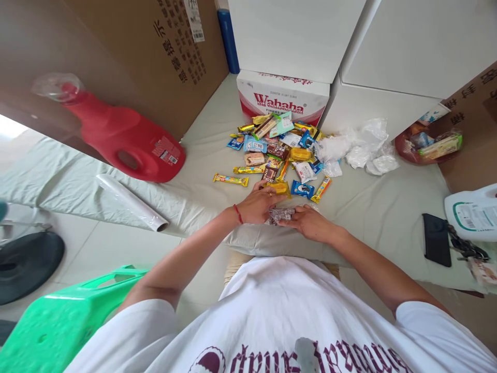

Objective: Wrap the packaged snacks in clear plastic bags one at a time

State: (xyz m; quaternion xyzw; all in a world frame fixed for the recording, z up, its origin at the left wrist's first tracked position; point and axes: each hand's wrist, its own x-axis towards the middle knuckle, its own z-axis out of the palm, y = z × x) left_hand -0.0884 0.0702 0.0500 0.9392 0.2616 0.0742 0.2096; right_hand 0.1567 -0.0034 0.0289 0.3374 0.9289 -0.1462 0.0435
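At the front edge of the covered surface lies a small bundle in clear crinkled plastic (280, 214), its contents dark and speckled. My left hand (256, 203), with a red string at the wrist, grips the bundle's left end, fingers bent. From the other side my right hand (310, 223) closes on its right end. Just beyond my left fingers is a yellow-wrapped snack (280, 188). Behind it spreads a heap of wrapped snacks, among them a blue packet (303, 189), a brown cocoa packet (271, 172) and a thin yellow stick packet (230, 179).
A white Wahaha carton (283, 96) stands behind the heap. Crumpled clear plastic (367, 147) and a red bowl of snacks (427, 147) are to the right. Leftward lie a red jug (132, 137) and a film roll (132, 202). A black phone (436, 239) lies far right.
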